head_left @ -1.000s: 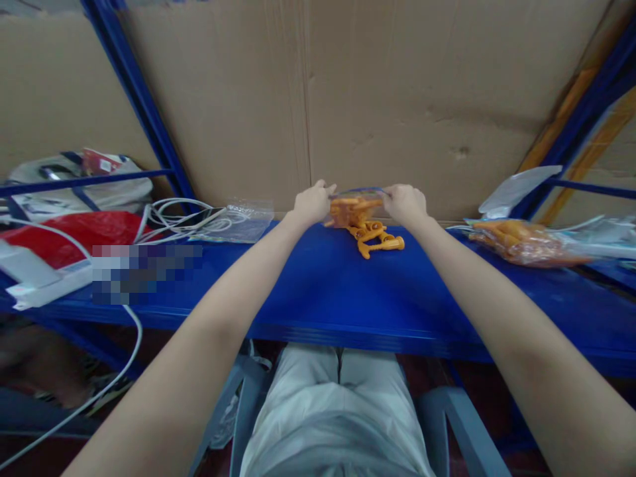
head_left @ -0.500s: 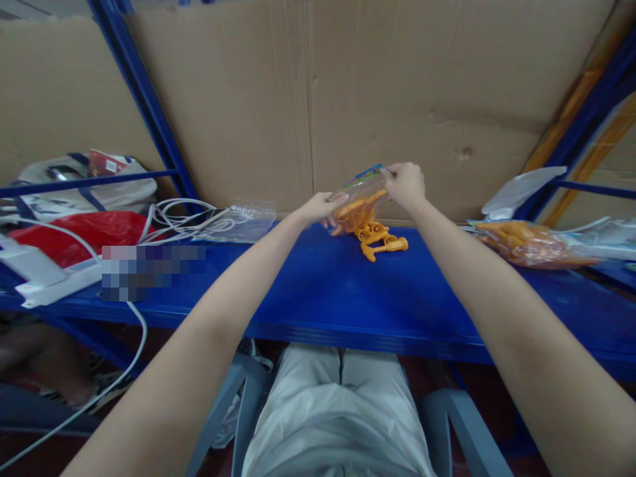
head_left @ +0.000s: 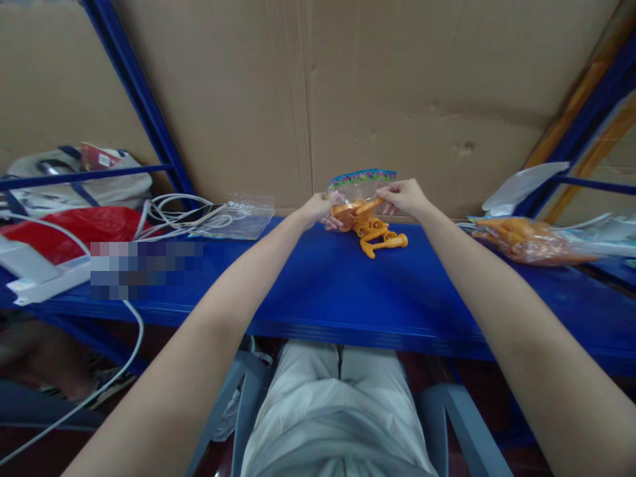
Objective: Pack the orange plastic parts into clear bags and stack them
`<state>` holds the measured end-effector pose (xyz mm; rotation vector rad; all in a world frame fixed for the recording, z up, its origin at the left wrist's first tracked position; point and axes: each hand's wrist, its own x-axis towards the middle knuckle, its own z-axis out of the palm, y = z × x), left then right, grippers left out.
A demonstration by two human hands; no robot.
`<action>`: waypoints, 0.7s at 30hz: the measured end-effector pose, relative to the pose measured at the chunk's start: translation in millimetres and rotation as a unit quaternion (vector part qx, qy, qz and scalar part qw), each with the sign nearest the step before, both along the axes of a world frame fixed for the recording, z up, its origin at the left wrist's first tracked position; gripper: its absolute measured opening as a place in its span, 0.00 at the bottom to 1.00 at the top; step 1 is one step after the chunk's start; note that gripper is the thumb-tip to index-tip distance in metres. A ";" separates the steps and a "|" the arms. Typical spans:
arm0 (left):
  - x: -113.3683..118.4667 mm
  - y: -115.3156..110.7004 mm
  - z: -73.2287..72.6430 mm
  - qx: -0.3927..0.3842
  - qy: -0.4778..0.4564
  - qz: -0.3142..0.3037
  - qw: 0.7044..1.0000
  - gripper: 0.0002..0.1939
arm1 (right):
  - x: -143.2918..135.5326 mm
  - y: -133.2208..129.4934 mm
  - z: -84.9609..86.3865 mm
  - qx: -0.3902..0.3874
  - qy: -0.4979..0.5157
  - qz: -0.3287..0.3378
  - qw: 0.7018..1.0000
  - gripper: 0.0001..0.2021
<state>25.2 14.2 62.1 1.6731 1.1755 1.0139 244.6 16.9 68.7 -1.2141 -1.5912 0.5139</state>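
Note:
A clear plastic bag [head_left: 355, 189] with a blue, patterned top edge hangs between my two hands over the back of the blue table. Orange plastic parts [head_left: 350, 213] show through its film. My left hand [head_left: 320, 209] is closed on the bag's left side, fingers partly behind it. At the right side, my right hand [head_left: 403, 197] pinches the bag, with the end of a long orange part at its fingertips; whether it grips that part too I cannot tell. Just below, several loose orange plastic pieces [head_left: 380, 238], some with round sockets, lie on the table.
Another clear bag of orange parts [head_left: 527, 240] lies at the right of the blue table [head_left: 348, 291]. White cables [head_left: 173, 215], a flat clear bag [head_left: 241, 218], a red bag [head_left: 64, 228] and a white power strip [head_left: 54, 281] are leftward. A cardboard wall [head_left: 397, 86] stands behind.
The bag's patterned top edge has turned to face me more and stands more upright. My right hand has moved slightly down along the bag's side. The loose orange pieces stay put.

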 end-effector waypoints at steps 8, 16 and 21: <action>1.7 6.8 -5.4 0.079 -0.021 -0.081 0.993 0.31 | -7.3 6.6 4.9 0.107 0.012 -0.117 0.987 0.10; 3.8 3.1 -6.2 0.049 0.011 0.009 0.999 0.21 | -9.1 6.5 2.5 0.171 -0.002 -0.141 0.975 0.16; 18.5 8.3 4.4 0.125 -0.083 0.060 0.987 0.17 | -13.1 17.1 4.5 0.224 0.009 -0.125 0.966 0.23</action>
